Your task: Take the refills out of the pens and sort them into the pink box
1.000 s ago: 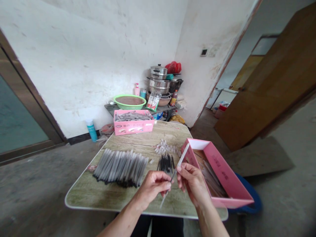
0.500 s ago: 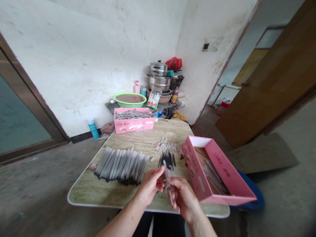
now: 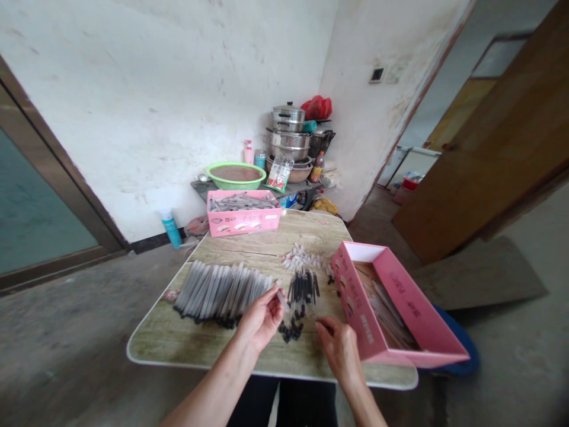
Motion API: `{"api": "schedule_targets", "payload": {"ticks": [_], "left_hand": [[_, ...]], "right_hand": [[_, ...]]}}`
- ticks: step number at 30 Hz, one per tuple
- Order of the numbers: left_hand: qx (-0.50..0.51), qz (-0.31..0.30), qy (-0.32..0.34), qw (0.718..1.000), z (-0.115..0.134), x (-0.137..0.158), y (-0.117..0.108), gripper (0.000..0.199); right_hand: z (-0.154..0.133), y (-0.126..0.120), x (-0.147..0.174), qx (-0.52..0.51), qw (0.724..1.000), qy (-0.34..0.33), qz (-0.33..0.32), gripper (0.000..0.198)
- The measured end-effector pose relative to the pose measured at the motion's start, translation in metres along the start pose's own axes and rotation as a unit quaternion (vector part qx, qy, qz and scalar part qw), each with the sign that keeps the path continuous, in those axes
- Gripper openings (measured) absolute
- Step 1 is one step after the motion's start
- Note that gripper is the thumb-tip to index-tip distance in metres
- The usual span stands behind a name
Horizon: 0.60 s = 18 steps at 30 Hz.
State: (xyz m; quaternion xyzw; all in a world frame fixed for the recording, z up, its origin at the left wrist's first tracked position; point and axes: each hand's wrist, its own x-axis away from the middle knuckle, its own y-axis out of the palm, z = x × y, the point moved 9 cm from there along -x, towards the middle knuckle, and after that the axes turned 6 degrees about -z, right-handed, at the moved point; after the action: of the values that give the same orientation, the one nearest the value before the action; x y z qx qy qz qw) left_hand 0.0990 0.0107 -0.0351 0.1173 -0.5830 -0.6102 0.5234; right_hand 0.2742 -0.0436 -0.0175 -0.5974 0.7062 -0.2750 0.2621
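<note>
My left hand [image 3: 262, 317] is closed on a translucent pen barrel [image 3: 281, 300], pinched between thumb and fingers above the table. To its left, a row of many similar pens [image 3: 222, 290] lies side by side with their black ends toward me. My right hand [image 3: 340, 347] hovers by the near right of the table, fingers curled together; whether anything is in them is hidden. Between the hands lie small black pieces [image 3: 291, 331] and a bundle of thin black sticks [image 3: 303, 286]. Short whitish caps [image 3: 302, 258] are scattered just beyond.
An open pink box [image 3: 413, 308] with long thin pieces stands at the table's right edge. Another pink box [image 3: 243, 223], full of pens, is at the far left. Behind the table [image 3: 262, 246] are a green basin [image 3: 235, 175] and stacked pots [image 3: 288, 139].
My hands have come apart. The left moved left with the pen barrel, and the right drew off to the right, letting go of it. The view shifted slightly.
</note>
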Motion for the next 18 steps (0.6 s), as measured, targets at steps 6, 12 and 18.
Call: {"api": "schedule_targets", "payload": {"ticks": [6, 12, 18], "left_hand": [[-0.040, 0.004, 0.075, 0.996, 0.008, -0.001, -0.005, 0.016], [-0.071, -0.018, 0.103, 0.992, 0.013, -0.001, -0.003, 0.014], [-0.082, -0.026, 0.107, 0.990, 0.009, -0.001, -0.007, 0.013]], "right_hand": [[-0.011, 0.027, -0.004, 0.056, 0.998, -0.012, -0.016, 0.024], [-0.017, 0.040, -0.016, 0.116, 0.993, 0.010, -0.016, 0.012], [-0.016, 0.047, -0.018, 0.143, 0.989, 0.021, -0.023, 0.006]]}}
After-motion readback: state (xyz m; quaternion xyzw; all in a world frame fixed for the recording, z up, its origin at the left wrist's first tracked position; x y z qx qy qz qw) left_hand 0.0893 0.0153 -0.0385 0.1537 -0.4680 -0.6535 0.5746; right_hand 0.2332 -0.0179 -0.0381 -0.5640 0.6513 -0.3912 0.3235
